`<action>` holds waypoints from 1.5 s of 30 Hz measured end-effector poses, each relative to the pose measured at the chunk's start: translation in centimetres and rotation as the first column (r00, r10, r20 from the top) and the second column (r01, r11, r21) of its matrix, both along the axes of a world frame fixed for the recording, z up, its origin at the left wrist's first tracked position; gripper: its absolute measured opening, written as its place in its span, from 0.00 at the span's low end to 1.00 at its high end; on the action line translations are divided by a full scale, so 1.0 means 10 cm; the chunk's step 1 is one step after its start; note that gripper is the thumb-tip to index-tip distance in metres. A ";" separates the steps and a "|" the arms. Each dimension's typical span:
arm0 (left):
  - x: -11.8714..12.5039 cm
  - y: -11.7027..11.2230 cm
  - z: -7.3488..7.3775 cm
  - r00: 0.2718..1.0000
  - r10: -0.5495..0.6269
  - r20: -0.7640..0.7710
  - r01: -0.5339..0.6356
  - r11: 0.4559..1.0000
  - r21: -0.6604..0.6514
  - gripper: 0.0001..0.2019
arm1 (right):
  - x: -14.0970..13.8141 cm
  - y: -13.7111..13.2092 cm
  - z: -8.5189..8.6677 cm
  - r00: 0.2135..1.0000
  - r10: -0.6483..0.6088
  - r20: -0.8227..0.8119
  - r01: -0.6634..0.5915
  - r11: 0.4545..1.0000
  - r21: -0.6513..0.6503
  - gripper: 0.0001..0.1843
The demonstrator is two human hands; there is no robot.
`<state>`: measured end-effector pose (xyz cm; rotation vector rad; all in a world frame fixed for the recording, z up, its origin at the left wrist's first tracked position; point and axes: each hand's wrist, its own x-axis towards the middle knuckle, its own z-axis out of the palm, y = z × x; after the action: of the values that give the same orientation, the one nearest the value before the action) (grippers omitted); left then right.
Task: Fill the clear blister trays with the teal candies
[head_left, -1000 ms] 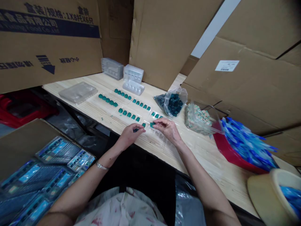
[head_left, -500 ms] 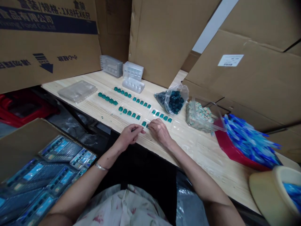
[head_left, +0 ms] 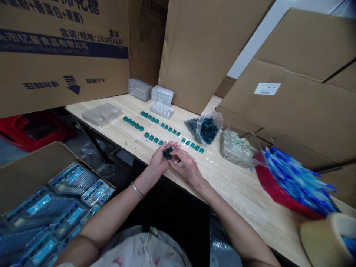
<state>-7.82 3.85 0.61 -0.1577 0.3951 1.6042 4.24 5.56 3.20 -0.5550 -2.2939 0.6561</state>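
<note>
Hands are together above the tabletop (head_left: 250,211), at its near edge. Left hand (head_left: 157,163) is cupped palm up, partly open, holding a small clump of dark teal pieces (head_left: 167,152). Right hand (head_left: 186,171) is half closed, fingertips (head_left: 175,157) at the clump; whether it has hold cannot be told. Five rows of teal pieces (head_left: 152,138) lie on the tabletop, about five per row, the nearest just beyond the hands. Four clear plastic trays (head_left: 102,114) stand toward the far left corner. Toward the right edge: two plastic bags (head_left: 204,128), a red basin of blue items (head_left: 275,196), a cream tub (head_left: 325,241). Both forearms angle inward from below; a bangle (head_left: 137,190) circles the left wrist.
</note>
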 end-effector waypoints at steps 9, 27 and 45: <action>-0.01 -0.17 -0.01 0.918 -0.057 -0.393 0.069 0.997 0.018 0.11 | 0.15 0.25 -0.01 0.953 -0.233 -0.195 0.041 0.736 -0.675 0.17; 0.05 -0.24 -0.11 -0.405 0.326 -0.854 0.106 0.945 0.310 0.08 | 0.40 0.34 0.00 0.965 -0.239 -0.105 0.129 0.787 -0.604 0.15; -0.02 -0.29 -0.17 0.583 -0.079 -0.809 0.110 0.994 -0.017 0.12 | 0.40 0.45 -0.41 0.941 -0.135 0.310 0.065 0.972 0.226 0.12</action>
<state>-8.04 0.93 -1.05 0.6657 1.0697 1.4930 8.28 10.05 -0.90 -0.7149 -2.5790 0.2777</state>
